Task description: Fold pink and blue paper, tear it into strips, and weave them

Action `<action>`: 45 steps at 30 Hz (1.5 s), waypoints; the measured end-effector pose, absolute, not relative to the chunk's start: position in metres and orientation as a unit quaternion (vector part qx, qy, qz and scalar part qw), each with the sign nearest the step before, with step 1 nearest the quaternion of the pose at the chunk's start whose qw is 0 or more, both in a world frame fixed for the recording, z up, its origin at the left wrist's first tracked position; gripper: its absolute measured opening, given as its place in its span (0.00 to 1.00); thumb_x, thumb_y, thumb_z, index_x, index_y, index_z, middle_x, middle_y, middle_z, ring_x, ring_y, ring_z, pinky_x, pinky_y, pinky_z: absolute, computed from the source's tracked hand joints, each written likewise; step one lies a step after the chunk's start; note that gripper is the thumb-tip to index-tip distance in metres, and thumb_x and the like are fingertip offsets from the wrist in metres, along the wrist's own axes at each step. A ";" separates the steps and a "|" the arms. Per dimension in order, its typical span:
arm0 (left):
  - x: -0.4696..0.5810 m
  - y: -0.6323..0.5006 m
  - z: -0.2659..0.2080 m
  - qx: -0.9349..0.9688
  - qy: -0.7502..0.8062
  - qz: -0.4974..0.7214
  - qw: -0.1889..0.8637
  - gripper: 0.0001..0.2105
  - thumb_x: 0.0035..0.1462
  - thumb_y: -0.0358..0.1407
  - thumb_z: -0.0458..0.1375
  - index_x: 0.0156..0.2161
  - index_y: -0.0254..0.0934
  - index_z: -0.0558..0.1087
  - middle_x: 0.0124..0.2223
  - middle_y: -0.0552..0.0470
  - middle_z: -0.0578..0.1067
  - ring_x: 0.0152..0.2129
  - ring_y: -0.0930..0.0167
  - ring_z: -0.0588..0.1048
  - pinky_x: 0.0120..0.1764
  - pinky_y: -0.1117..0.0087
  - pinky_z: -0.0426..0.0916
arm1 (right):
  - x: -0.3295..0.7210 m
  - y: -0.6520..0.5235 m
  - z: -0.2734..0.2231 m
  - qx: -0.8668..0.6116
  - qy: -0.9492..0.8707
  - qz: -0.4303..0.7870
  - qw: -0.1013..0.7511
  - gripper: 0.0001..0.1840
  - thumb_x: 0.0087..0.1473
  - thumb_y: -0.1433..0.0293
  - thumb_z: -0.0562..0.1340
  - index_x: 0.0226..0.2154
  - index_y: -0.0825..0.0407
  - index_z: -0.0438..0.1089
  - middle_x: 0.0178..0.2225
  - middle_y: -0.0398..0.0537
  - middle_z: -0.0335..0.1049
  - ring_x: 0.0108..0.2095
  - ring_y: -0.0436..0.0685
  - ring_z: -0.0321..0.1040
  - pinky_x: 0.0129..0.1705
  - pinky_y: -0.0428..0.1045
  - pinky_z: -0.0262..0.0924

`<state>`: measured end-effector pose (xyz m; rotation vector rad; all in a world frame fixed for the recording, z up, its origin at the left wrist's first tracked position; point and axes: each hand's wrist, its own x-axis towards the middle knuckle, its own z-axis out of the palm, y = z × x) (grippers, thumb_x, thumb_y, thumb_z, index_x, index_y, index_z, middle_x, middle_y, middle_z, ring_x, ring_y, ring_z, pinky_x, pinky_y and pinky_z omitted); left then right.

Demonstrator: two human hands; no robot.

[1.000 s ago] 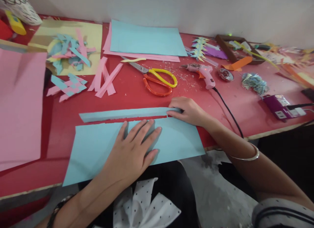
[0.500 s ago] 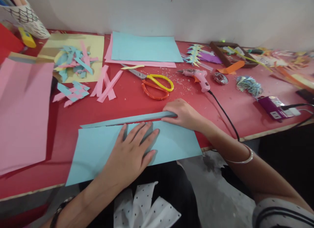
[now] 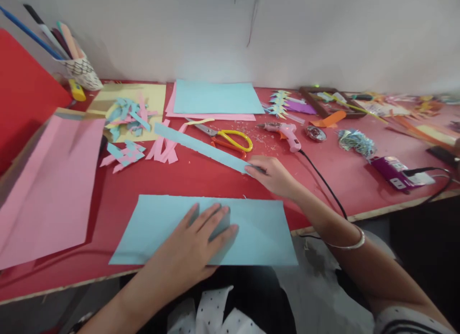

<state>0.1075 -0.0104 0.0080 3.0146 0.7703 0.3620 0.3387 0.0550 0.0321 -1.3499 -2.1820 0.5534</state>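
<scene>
A light blue paper sheet [image 3: 262, 228] lies across the front edge of the table, its far edge slightly ragged. Spread on top of it, my left hand [image 3: 201, 238] presses flat with the fingers apart. My right hand [image 3: 271, 175] pinches one end of a long light blue paper strip [image 3: 204, 149], which slants up to the left, apart from the sheet. Behind the strip lie scissors [image 3: 233, 140] with one yellow and one orange handle, partly covered by it. Several pink paper strips [image 3: 168, 149] lie near the strip's far end.
A pink glue gun [image 3: 287, 132] with a black cord lies to the right, near a purple power adapter [image 3: 391, 171]. Pink paper [image 3: 61, 190] covers the left side. Blue and pink sheets [image 3: 219, 98] and a pen cup [image 3: 84, 73] stand at the back by the wall.
The blue strip has come away from the sheet's far edge; my right hand has swung it up over the scissors. The sheet under my left hand has shifted, and the camera view has tilted up.
</scene>
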 end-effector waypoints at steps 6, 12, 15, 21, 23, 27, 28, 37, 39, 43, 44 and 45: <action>0.094 -0.008 0.024 0.947 0.238 0.210 -0.054 0.18 0.59 0.27 0.39 0.37 0.41 0.71 0.35 0.58 0.76 0.32 0.75 0.71 0.44 0.71 0.57 | 0.334 0.061 0.043 -0.499 -0.741 0.310 0.325 0.07 0.49 0.70 0.53 0.26 0.54 0.65 0.25 0.41 0.64 0.26 0.46 0.58 0.28 0.42 0.52; 0.077 0.002 0.047 0.940 0.224 0.241 -0.093 0.17 0.60 0.29 0.39 0.39 0.41 0.71 0.41 0.58 0.75 0.41 0.75 0.68 0.51 0.70 0.51 | 0.327 0.075 0.060 -0.488 -0.702 0.360 0.373 0.04 0.45 0.71 0.56 0.26 0.54 0.64 0.24 0.40 0.63 0.25 0.45 0.59 0.27 0.42 0.53; 0.067 0.011 0.054 0.933 0.225 0.247 -0.131 0.17 0.60 0.29 0.40 0.42 0.42 0.70 0.44 0.57 0.74 0.44 0.74 0.66 0.53 0.67 0.49 | 0.320 0.085 0.070 -0.472 -0.690 0.374 0.402 0.03 0.43 0.71 0.58 0.26 0.54 0.62 0.24 0.39 0.63 0.24 0.44 0.59 0.26 0.42 0.53; 0.050 0.045 0.049 0.858 0.290 0.316 -0.284 0.22 0.55 0.20 0.43 0.40 0.50 0.71 0.37 0.58 0.74 0.29 0.73 0.65 0.38 0.70 0.57 | 0.313 0.094 0.070 -0.435 -0.655 0.410 0.462 0.09 0.42 0.70 0.59 0.21 0.52 0.55 0.19 0.35 0.56 0.18 0.42 0.52 0.20 0.41 0.48; 0.046 0.062 0.049 0.853 0.274 0.305 -0.323 0.23 0.54 0.19 0.44 0.39 0.53 0.71 0.34 0.57 0.73 0.26 0.73 0.63 0.34 0.71 0.57 | 0.315 0.092 0.067 -0.407 -0.651 0.432 0.474 0.09 0.43 0.70 0.59 0.21 0.52 0.56 0.20 0.36 0.59 0.20 0.43 0.56 0.23 0.42 0.52; 0.050 0.096 0.050 0.873 0.233 0.290 -0.316 0.22 0.54 0.20 0.42 0.39 0.49 0.72 0.30 0.54 0.71 0.23 0.74 0.66 0.30 0.73 0.60 | 0.319 0.085 0.064 -0.340 -0.648 0.494 0.469 0.07 0.45 0.68 0.59 0.24 0.52 0.59 0.29 0.44 0.67 0.28 0.48 0.66 0.32 0.46 0.58; 0.054 0.103 0.050 0.871 0.244 0.292 -0.311 0.21 0.55 0.21 0.42 0.39 0.48 0.72 0.29 0.54 0.71 0.23 0.75 0.67 0.29 0.73 0.60 | 0.320 0.084 0.063 -0.336 -0.644 0.504 0.467 0.07 0.44 0.67 0.59 0.24 0.52 0.58 0.30 0.44 0.67 0.28 0.48 0.66 0.32 0.47 0.59; 0.109 0.156 0.033 0.878 0.389 0.208 -0.186 0.24 0.51 0.20 0.40 0.48 0.42 0.67 0.50 0.44 0.67 0.35 0.69 0.72 0.36 0.66 0.66 | 0.319 0.082 0.061 -0.399 -0.619 0.446 0.508 0.11 0.39 0.69 0.59 0.19 0.51 0.52 0.23 0.38 0.53 0.20 0.43 0.48 0.21 0.42 0.45; 0.114 0.159 0.028 0.878 0.417 0.181 -0.147 0.27 0.48 0.17 0.40 0.52 0.39 0.62 0.54 0.41 0.62 0.42 0.65 0.69 0.41 0.62 0.65 | 0.317 0.082 0.060 -0.444 -0.635 0.395 0.493 0.10 0.40 0.69 0.58 0.19 0.51 0.52 0.20 0.37 0.48 0.19 0.44 0.44 0.20 0.42 0.43; 0.114 0.143 0.032 0.879 0.428 0.209 0.012 0.24 0.54 0.29 0.44 0.57 0.36 0.52 0.55 0.38 0.59 0.50 0.60 0.61 0.46 0.56 0.62 | 0.305 0.076 0.054 -0.508 -0.661 0.349 0.428 0.06 0.42 0.69 0.56 0.22 0.51 0.54 0.18 0.35 0.47 0.18 0.44 0.44 0.22 0.43 0.44; 0.113 0.135 0.035 0.880 0.411 0.219 0.094 0.26 0.54 0.35 0.47 0.59 0.37 0.48 0.55 0.39 0.58 0.51 0.60 0.60 0.46 0.57 0.62 | 0.300 0.074 0.051 -0.508 -0.670 0.348 0.415 0.05 0.42 0.69 0.55 0.23 0.51 0.55 0.18 0.36 0.49 0.19 0.45 0.46 0.22 0.43 0.45; 0.113 0.127 0.038 0.875 0.390 0.225 0.179 0.29 0.54 0.39 0.48 0.59 0.38 0.45 0.56 0.39 0.58 0.51 0.61 0.60 0.46 0.58 0.62 | 0.295 0.072 0.049 -0.502 -0.683 0.346 0.402 0.04 0.42 0.70 0.55 0.23 0.51 0.56 0.19 0.36 0.50 0.20 0.45 0.47 0.23 0.43 0.46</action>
